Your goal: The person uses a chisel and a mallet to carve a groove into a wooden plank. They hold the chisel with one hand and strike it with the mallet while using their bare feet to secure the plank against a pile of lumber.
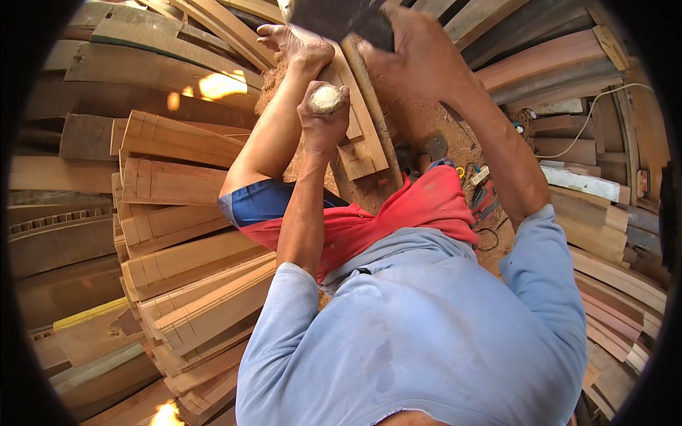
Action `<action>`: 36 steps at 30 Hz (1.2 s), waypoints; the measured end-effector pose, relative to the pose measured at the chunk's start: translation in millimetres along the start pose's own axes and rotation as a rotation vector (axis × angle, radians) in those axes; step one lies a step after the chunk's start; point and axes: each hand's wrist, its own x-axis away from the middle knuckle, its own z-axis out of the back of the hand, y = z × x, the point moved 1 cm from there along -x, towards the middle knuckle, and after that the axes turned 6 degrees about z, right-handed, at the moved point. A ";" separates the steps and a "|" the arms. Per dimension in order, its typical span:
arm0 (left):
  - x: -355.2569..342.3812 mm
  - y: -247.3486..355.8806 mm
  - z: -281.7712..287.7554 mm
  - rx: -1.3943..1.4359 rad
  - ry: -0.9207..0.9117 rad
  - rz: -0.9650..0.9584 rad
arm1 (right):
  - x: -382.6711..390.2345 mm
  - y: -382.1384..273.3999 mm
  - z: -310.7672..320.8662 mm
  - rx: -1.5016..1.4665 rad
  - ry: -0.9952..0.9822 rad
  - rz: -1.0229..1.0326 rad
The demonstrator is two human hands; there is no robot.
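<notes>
My left hand (321, 128) is wrapped round an upright chisel; its pale, battered round handle end (326, 100) shows above the fist, while the blade is hidden below. Under and beside that hand lies a light brown board (364, 153) on a longer timber (380, 117). My right hand (430, 60) is raised at the top of the view, closed on a dark, blocky mallet (337, 18). The mallet is blurred and partly cut off by the upper edge; its handle is hidden. My bare left foot (302, 50) presses near the board's far end.
Stacked boards (177, 184) with pencilled lines fan out at left. More planks (561, 67) line the right side. Sawdust and shavings (455, 135) cover the ground. A red and black tool (486, 199) lies right of my red cloth (433, 206); a pale cord (590, 117) loops farther right.
</notes>
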 end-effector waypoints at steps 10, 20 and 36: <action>-2.2 -10.0 -3.0 0.065 0.035 0.061 | 25.6 15.8 -26.2 0.202 -0.590 -0.213; -2.3 -14.6 9.9 -0.019 0.028 0.155 | 28.2 -22.0 26.4 -0.069 -0.188 -0.241; 1.8 -20.7 -3.4 0.007 0.037 0.053 | 22.0 -54.3 64.5 -0.512 0.298 -0.087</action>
